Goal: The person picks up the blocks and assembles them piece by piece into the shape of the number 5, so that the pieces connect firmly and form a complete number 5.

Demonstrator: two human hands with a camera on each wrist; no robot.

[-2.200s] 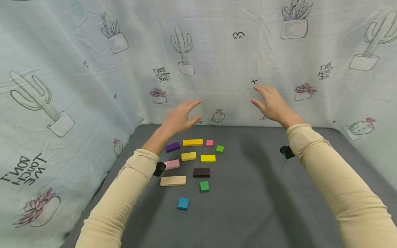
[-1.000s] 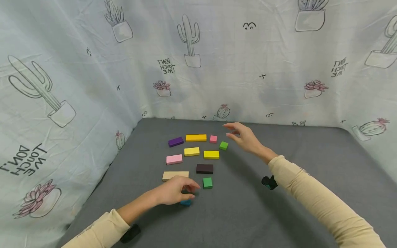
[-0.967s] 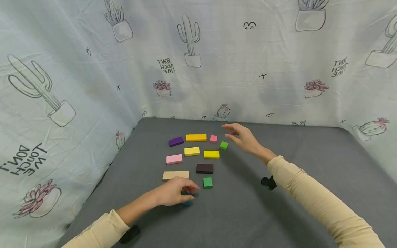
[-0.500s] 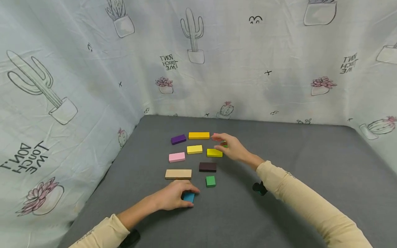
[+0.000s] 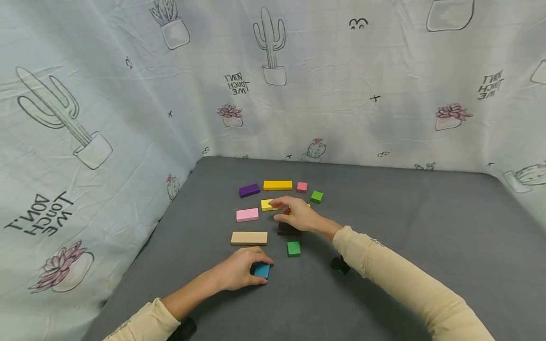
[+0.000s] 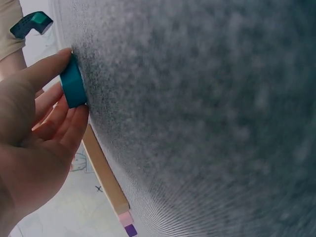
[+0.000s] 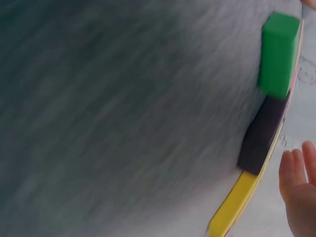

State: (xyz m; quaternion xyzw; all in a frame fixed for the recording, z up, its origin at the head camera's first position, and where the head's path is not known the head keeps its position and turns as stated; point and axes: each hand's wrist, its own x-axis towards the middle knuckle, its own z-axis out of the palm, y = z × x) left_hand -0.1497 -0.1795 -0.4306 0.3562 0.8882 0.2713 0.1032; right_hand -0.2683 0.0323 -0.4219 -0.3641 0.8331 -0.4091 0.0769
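Note:
A blue block [image 5: 262, 271] lies on the grey table; my left hand [image 5: 238, 270] grips it between thumb and fingers. The left wrist view gives the blue block [image 6: 74, 84] from the side, the thumb on one end and fingers at the other. My right hand [image 5: 300, 214] is above the dark brown block [image 5: 287, 230], holding nothing, fingers loosely bent. It partly hides a pale yellow block [image 5: 268, 205] and nearly all of a brighter yellow one. Nearer me is a green block [image 5: 294, 249], which the right wrist view also catches beside the dark brown block [image 7: 261, 133].
A beige block [image 5: 249, 238] lies just beyond the left hand. Farther back are a pink block [image 5: 247, 215], a purple block [image 5: 249, 190], an orange-yellow block [image 5: 277, 185], a small red-pink block [image 5: 302, 187] and a light green block [image 5: 317, 197]. A printed curtain [image 5: 332, 85] hangs behind the table.
Both hands came down from above the table. My left hand closed around the blue block. My right hand moved left and nearer, from beside the light green block to over the dark brown one.

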